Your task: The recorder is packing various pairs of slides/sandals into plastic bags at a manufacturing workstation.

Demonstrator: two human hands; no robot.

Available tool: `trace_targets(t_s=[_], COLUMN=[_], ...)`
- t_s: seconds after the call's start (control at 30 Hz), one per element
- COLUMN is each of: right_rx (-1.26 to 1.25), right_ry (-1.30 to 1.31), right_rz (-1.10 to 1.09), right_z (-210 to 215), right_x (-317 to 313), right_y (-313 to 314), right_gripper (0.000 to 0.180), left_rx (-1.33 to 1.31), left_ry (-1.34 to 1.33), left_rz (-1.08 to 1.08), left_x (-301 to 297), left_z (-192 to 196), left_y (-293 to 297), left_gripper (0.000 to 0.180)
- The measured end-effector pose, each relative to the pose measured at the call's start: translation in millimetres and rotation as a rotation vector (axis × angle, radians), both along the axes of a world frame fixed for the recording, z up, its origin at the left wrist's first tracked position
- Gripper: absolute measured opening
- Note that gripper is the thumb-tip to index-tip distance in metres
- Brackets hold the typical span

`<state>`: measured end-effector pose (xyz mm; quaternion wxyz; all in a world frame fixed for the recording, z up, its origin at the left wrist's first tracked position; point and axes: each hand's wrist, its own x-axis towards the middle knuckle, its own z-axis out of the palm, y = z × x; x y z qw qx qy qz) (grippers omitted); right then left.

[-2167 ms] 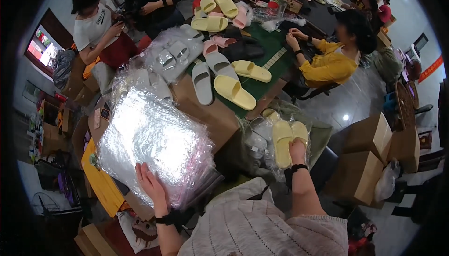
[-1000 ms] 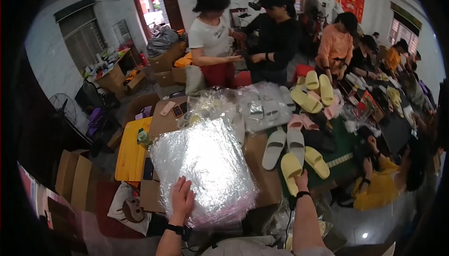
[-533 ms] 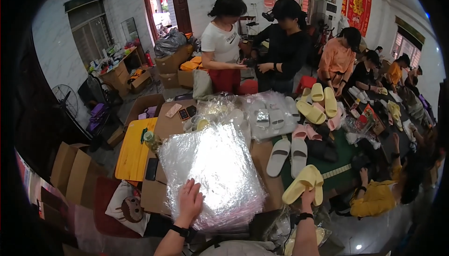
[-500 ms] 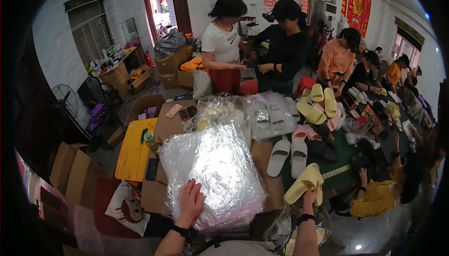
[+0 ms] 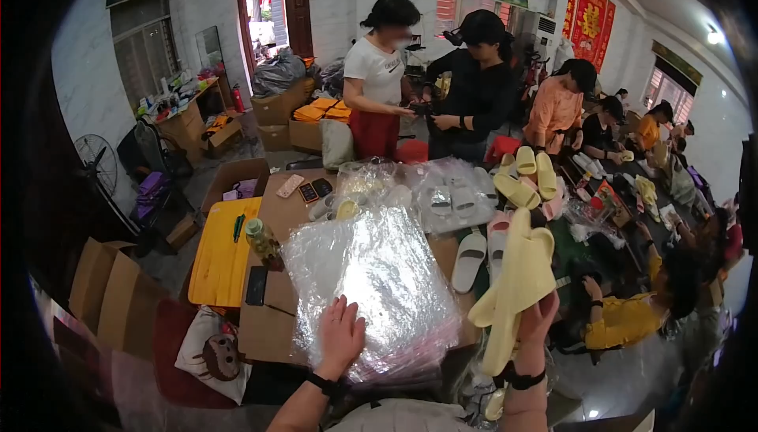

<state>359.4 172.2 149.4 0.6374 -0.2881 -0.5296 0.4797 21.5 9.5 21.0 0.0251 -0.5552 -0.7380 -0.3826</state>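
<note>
The left hand (image 5: 341, 336) lies palm down on the near part of the stack (image 5: 383, 274) of clear bags, at seven o'clock, fingers stretched out and gripping nothing. The right hand (image 5: 538, 320) is bent round the lower part of the yellow pair (image 5: 521, 278) – part of its grip is hidden behind the slippers. The pair is held up at three o'clock from the stack, one slipper standing toe up and the other tilted across it.

Around the stack, a loose pale slipper (image 5: 469, 260) lies just beside it, between two and three o'clock. Bagged grey slippers (image 5: 459, 197) lie at one o'clock, and a yellow heap (image 5: 517, 191) at two. A bottle (image 5: 260, 236) stands at ten, with a dark phone (image 5: 257, 285) at nine. Farther off at eight is a cushion (image 5: 209, 357). Two people stand past the table toward twelve and one – a white shirt (image 5: 377, 73) and a black top (image 5: 476, 88).
</note>
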Motion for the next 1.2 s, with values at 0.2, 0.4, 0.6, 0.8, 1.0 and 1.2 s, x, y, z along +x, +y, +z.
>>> trace_targets(t_s=[0.2, 0.4, 0.6, 0.8, 1.0, 1.2], right_rx=[0.026, 0.04, -0.021, 0.011, 0.175, 0.259], right_ry=[-0.054, -0.459, -0.845, -0.897, -0.969, -0.976], right_rz=[0.206, 0.261, 0.233, 0.371, 0.44, 0.527], right_z=[32, 6, -33, -61, -62, -67], right_x=[-114, -191, -202, -200, -196, -194], right_y=[-32, -54, -66, -88, -91, -84], right_gripper=[0.027, 0.018, 0.031, 0.034, 0.029, 0.02], left_rx=[0.019, -0.055, 0.046, 0.266, 0.108, 0.313], left_ry=[0.018, -0.177, -0.551, -1.295, -1.703, -1.829], left_rz=[0.004, -0.007, -0.106, -0.255, -0.293, -0.465], left_x=[-2, -2, 8, 4, -9, -11], left_z=[-10, -10, 50, -38, -107, -102], left_y=[0, -1, -5, -14, -24, -40], left_gripper=[0.038, 0.041, 0.039, 0.044, 0.044, 0.051])
